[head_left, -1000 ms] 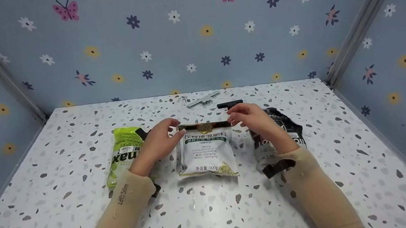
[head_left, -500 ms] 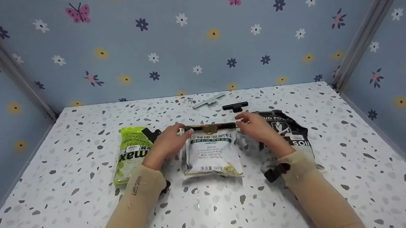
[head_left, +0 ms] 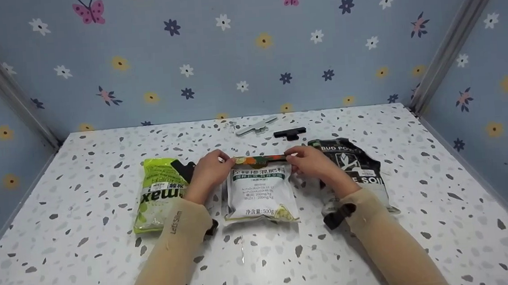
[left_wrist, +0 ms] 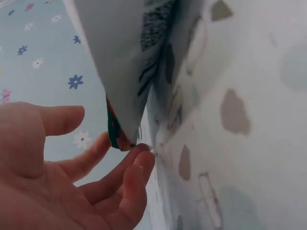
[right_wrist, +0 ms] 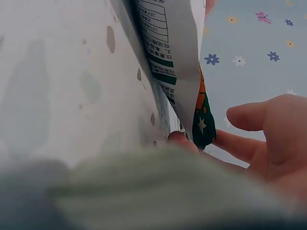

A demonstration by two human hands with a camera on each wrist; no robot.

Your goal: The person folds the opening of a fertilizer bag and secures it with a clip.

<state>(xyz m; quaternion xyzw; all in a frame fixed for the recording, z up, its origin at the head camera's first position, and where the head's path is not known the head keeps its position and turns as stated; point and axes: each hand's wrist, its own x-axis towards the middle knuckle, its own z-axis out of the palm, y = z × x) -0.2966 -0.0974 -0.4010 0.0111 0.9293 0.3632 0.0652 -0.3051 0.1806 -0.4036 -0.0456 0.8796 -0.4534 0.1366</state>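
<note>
A white fertilizer bag [head_left: 261, 193] lies in the middle of the table in the head view, its top edge folded over into a narrow strip [head_left: 262, 160] with orange and green print. At the strip's left end, my left hand [head_left: 211, 172] holds the corner between its fingers. My right hand [head_left: 311, 161] holds the opposite corner. In the left wrist view the thumb stands off the bag, with fingertips [left_wrist: 141, 152] right at the fold's corner. The right wrist view shows the fold between an index finger [right_wrist: 237, 143] and another fingertip, the thumb apart.
A lime-green bag [head_left: 157, 198] lies to the left, with a dark clip [head_left: 182, 167] at its edge partly behind my hand. A black and white soil bag [head_left: 358, 164] lies to the right. Behind are a grey clip [head_left: 257, 126] and a black clip [head_left: 290, 133].
Both hands have closed in on the top corners of the fertilizer bag. Its dark top band has been turned over, and the orange and green print now shows.
</note>
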